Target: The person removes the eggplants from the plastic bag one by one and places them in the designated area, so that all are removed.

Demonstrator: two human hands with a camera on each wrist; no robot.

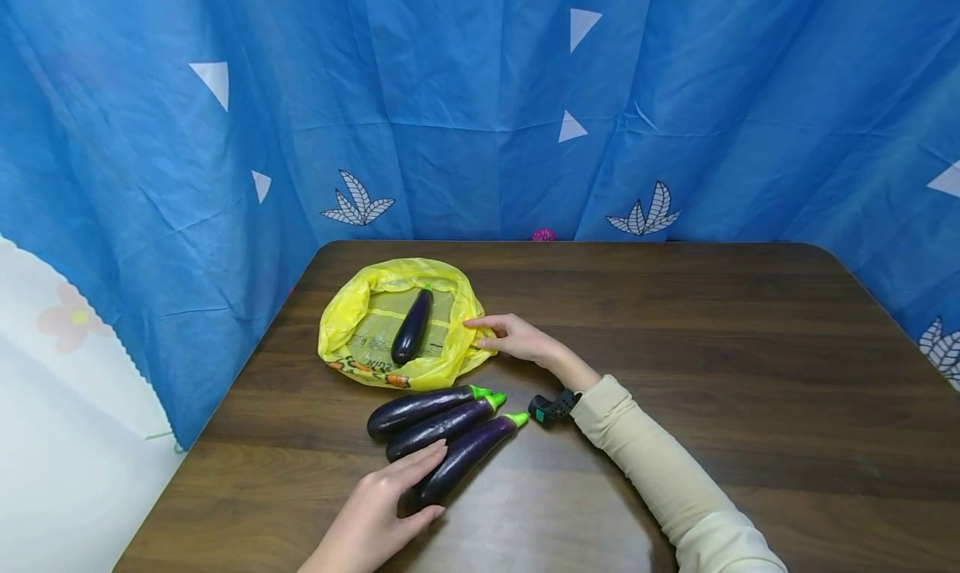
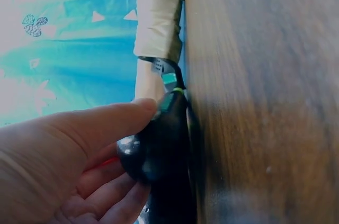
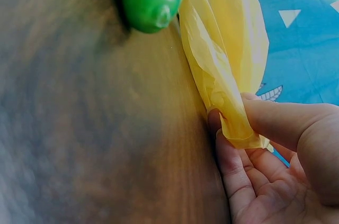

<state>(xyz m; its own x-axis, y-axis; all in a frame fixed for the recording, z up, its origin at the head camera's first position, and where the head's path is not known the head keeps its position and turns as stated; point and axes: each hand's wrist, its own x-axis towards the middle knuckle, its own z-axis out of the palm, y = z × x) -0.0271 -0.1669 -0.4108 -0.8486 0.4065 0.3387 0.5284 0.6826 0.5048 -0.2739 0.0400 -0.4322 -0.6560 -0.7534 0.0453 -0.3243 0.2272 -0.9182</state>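
Eggplant (image 1: 472, 454) lies on the table (image 1: 675, 348), its blunt end between thumb and fingers of the left hand (image 1: 378, 502), which grips it; the right hand (image 1: 517, 339) pinches the bag's edge (image 1: 459, 339).

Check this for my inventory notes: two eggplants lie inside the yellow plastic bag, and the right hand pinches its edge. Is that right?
The count is wrong: the head view shows only one eggplant inside the yellow plastic bag. The right hand does pinch its edge.
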